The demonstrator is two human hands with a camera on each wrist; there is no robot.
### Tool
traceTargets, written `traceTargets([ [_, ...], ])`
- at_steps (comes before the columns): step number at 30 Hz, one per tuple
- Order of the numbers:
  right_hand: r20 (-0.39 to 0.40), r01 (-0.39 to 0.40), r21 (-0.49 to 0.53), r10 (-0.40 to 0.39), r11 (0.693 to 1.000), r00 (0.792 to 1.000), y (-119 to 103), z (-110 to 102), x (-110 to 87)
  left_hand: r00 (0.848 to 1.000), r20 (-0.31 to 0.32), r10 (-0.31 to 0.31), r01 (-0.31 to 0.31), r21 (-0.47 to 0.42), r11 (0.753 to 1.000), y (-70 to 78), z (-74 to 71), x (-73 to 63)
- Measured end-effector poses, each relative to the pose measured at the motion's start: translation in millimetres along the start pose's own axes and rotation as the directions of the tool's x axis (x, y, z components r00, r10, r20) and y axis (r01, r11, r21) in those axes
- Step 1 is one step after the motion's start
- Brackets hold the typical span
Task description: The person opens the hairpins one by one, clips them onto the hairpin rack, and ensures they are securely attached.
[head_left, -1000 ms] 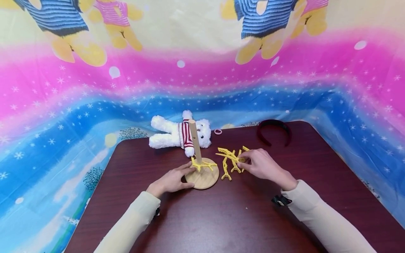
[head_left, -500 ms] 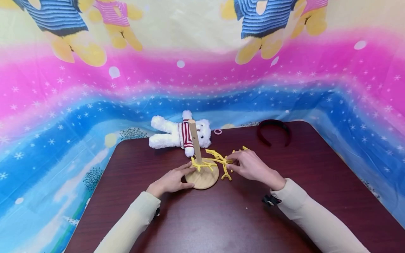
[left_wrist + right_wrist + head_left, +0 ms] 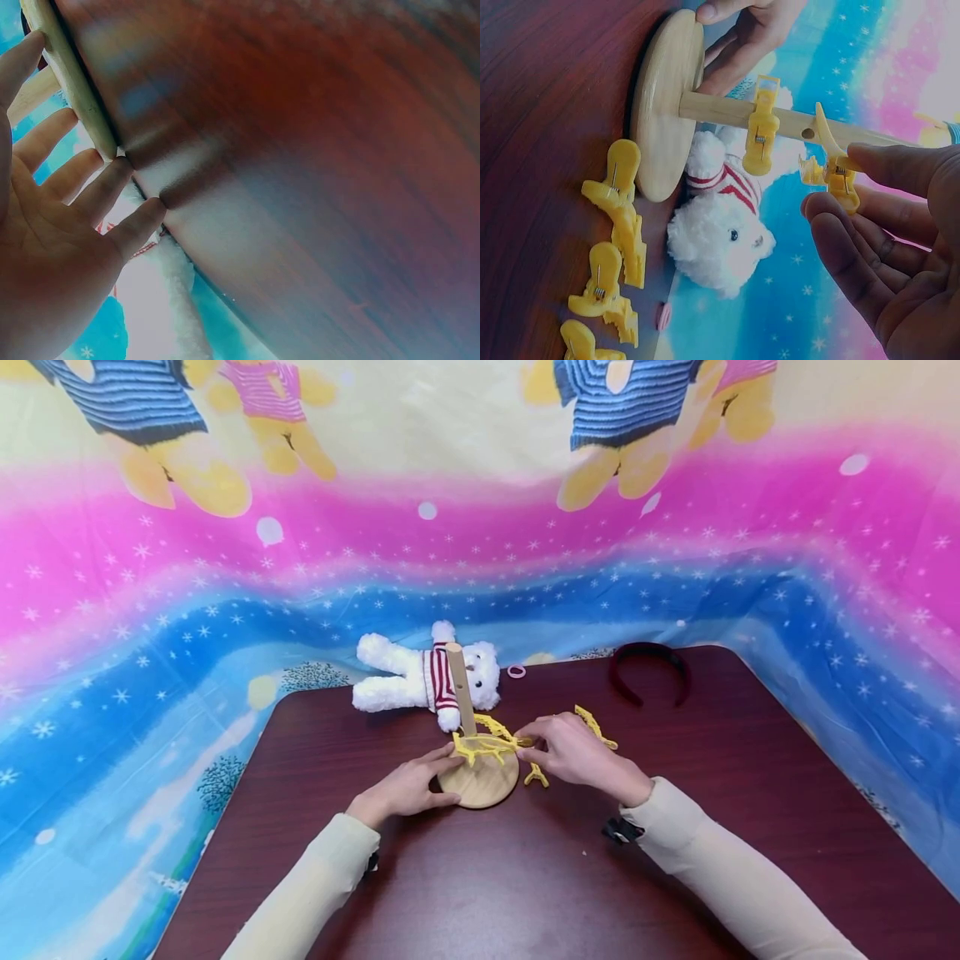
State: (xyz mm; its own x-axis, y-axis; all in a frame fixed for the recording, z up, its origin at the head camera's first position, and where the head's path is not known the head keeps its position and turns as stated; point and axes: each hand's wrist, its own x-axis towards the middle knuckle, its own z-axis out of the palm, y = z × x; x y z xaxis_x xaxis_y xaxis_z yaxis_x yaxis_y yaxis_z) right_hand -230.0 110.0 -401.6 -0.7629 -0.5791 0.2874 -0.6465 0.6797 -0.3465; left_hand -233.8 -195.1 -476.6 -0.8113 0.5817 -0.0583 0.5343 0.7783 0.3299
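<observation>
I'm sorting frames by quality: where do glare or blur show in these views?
Head: soft sheen on the near tabletop; left wrist: hazy glare and blurred reflections there, dark streaks beside the left hand; right wrist: backdrop washed out toward the upper right.

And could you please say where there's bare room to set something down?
The table is free between the left sleeve and right sleeve, and between right sleeve and headband. It's crowded around the wooden stand: left hand, right hand, yellow clips, white bear.
</observation>
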Motion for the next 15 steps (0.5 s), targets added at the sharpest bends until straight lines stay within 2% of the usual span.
traceTargets([
  [7, 0.024, -0.014, 0.039, 0.014, 0.999, 1.000, -7, 6, 7.5, 1.000, 0.002, 0.002, -0.002, -0.004, 1.000, -0.1, -0.2, -0.2],
  [15, 0.008, 0.009, -0.002, -0.009, 1.000, 1.000, -12, 12, 16.2, 1.000, 0.004, -0.003, 0.003, 0.002, 1.000, 0.6, -1.3, -0.2],
])
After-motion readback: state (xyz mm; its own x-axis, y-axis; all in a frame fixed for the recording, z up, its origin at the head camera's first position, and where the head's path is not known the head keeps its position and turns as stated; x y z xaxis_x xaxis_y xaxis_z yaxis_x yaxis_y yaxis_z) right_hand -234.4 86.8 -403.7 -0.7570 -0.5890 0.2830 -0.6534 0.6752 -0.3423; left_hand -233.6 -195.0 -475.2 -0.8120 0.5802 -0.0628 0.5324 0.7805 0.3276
